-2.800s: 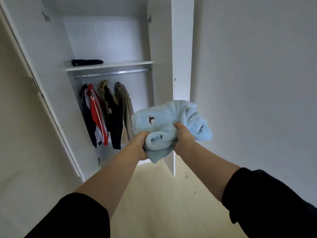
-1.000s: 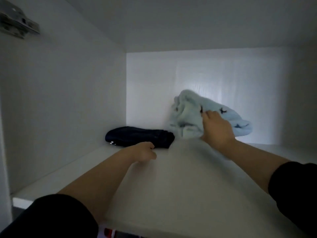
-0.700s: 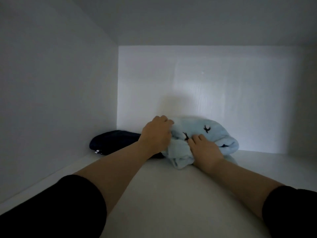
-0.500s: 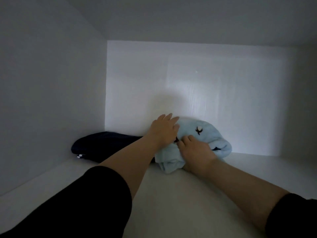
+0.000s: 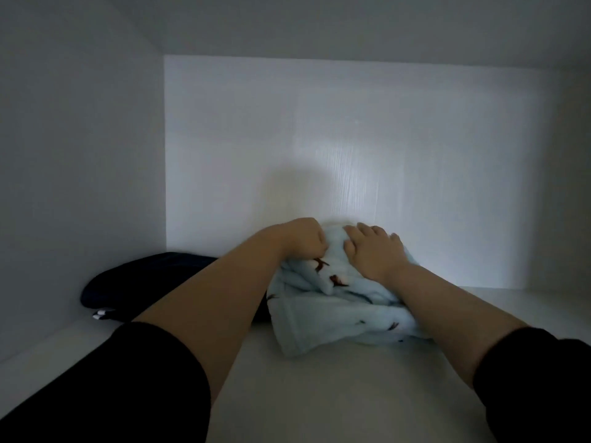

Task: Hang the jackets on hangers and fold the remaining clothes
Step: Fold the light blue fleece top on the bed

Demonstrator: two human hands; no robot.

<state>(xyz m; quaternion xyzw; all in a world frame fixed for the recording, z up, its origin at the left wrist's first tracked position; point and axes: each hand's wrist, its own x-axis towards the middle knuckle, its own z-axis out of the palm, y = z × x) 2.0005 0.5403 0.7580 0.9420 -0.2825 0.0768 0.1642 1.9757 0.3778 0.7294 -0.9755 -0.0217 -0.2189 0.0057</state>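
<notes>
A dim white wardrobe shelf (image 5: 335, 394) is seen from head height, with two bare forearms in dark pushed-up sleeves reaching forward onto it. A folded light blue fleece garment (image 5: 335, 310) with small dark printed motifs is laid on the shelf against the white back wall (image 5: 351, 148), under both hands. The left hand (image 5: 302, 239) is curled into a loose fist, its fingers closed into the fabric at the bundle's top left. The right hand (image 5: 372, 251) is laid flat and open, palm down, fingers spread across the top of the bundle, just to the right of the left hand. To the left of the left hand, partly hidden behind that forearm, a folded dark navy garment (image 5: 140, 282) is set on the same shelf, touching or just beside the blue bundle; which cannot be told.

Compared with half a second ago, the left hand, then flat with fingers extended, is now bunched closed on the fabric. The right hand, then curled at the bundle's front, is now moved up onto its top and flattened. The blue bundle is spread lower and wider toward the front of the shelf.
</notes>
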